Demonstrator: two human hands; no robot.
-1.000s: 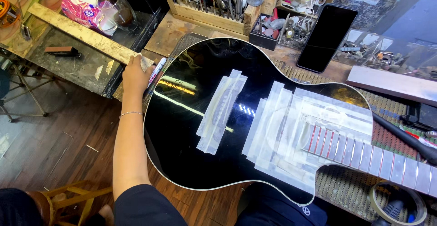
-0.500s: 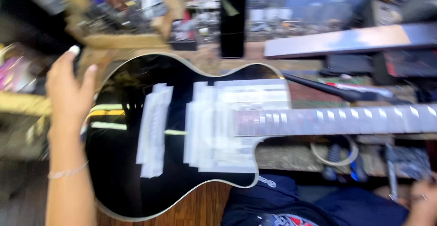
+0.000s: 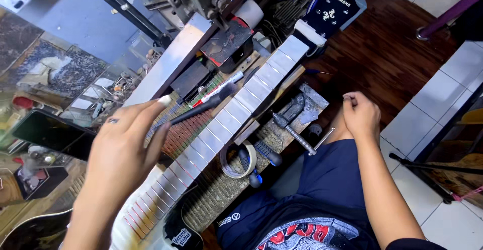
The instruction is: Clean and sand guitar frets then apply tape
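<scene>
The guitar neck (image 3: pixel 241 106), covered in pale tape, runs slantwise across the workbench. The left hand (image 3: pixel 123 152) floats open over its lower end, holding nothing. The right hand (image 3: pixel 359 114) is loosely curled beside the neck, empty too. A tape roll (image 3: pixel 236 162) lies just below the neck. A dark phone (image 3: pixel 50 134) sits left of it.

My guitar neck (image 3: pixel 236 114) is masked in pale white tape with reddish-brown gaps. Headstock (image 3: pixel 334 9): black, white emblem. Tape roll (image 3: pixel 236 162): cream. Screwdriver (image 3: pixel 251 167): blue-black handle. My shirt (image 3: pixel 312 215): navy, red-grey print.
</scene>
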